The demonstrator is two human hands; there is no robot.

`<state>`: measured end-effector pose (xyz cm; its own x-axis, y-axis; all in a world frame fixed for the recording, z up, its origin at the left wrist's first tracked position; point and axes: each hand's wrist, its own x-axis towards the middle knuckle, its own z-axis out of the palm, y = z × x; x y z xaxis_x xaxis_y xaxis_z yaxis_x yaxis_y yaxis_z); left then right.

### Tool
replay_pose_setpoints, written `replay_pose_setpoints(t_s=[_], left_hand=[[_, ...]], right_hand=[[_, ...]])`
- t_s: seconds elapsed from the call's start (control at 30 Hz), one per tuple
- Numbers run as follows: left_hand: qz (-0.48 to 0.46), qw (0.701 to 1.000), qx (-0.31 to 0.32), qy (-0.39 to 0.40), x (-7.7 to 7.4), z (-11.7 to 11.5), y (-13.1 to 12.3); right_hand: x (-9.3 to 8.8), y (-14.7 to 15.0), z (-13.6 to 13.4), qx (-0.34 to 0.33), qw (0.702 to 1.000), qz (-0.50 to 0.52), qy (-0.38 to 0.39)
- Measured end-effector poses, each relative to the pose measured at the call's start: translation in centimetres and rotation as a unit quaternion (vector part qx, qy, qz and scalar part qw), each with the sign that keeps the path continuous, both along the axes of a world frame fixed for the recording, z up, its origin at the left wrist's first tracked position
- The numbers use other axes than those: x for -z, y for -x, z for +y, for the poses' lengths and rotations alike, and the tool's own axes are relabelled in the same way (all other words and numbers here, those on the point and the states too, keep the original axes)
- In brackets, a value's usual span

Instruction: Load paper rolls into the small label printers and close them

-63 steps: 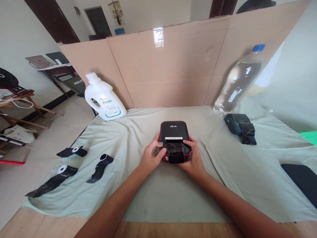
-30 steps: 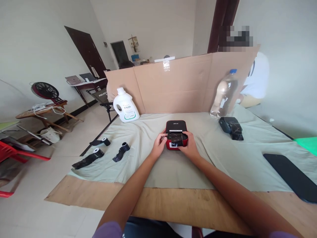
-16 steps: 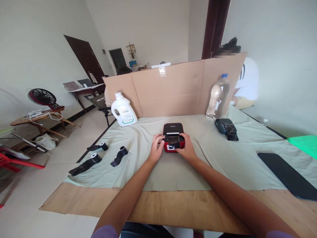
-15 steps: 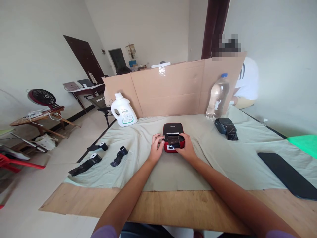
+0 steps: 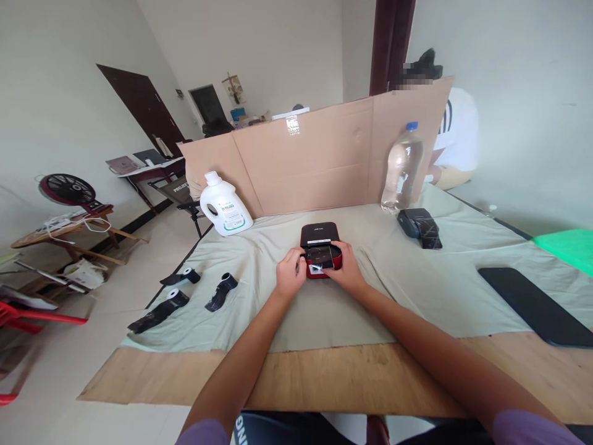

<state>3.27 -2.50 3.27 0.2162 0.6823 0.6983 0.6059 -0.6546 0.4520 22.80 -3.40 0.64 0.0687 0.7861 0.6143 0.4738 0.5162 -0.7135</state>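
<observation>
A small red-and-black printer (image 5: 319,235), seemingly a label or receipt printer, rests on the cloth in front of me. Across its front lies a strip of shiny dark paper (image 5: 320,255). My left hand (image 5: 291,272) is at the printer's left side, fingers curled and fingertips against its edge. On the other side, my right hand (image 5: 346,269) grips the printer's right front, thumb by the paper's lower end and fingers on the side. Three dark paper rolls with loose tails, among them a front roll (image 5: 176,298) and a right one (image 5: 227,282), lie to the left.
A white detergent jug (image 5: 227,207) and a clear blue-capped bottle (image 5: 402,170) stand before a cardboard screen (image 5: 306,167). At right are a black device (image 5: 412,224) with dark paper and a black phone-like slab (image 5: 532,303). A person (image 5: 458,130) sits behind the screen.
My left fingers have curled in more and lie slightly lower on the printer's left side. My right hand keeps its hold. The view has shifted a little.
</observation>
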Motion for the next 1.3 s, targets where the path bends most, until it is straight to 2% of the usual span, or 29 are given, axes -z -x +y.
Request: replay_pose_setpoints(t_s=[0.17, 0.43, 0.6, 0.87, 1.3], left_hand=[[-0.028, 1.0, 0.0, -0.008, 0.7, -0.4, -0.5], [0.012, 1.0, -0.011, -0.006, 2.2, -0.4, -0.6], [0.008, 1.0, -0.008, -0.011, 2.2, -0.3, -0.6], [-0.019, 0.999, -0.041, 0.016, 2.3, -0.6, -0.6], [-0.041, 0.999, -0.018, 0.028, 2.1, -0.5, -0.4]], right_hand=[[0.3, -0.1, 0.2, 0.002, 1.0, -0.004, -0.002], [0.3, -0.1, 0.1, 0.003, 1.0, 0.003, -0.013], [0.1, -0.1, -0.1, 0.003, 1.0, 0.0, 0.0], [-0.1, -0.2, -0.2, -0.006, 1.0, -0.003, 0.013], [0.0, -0.2, 0.1, 0.0, 1.0, 0.0, 0.01]])
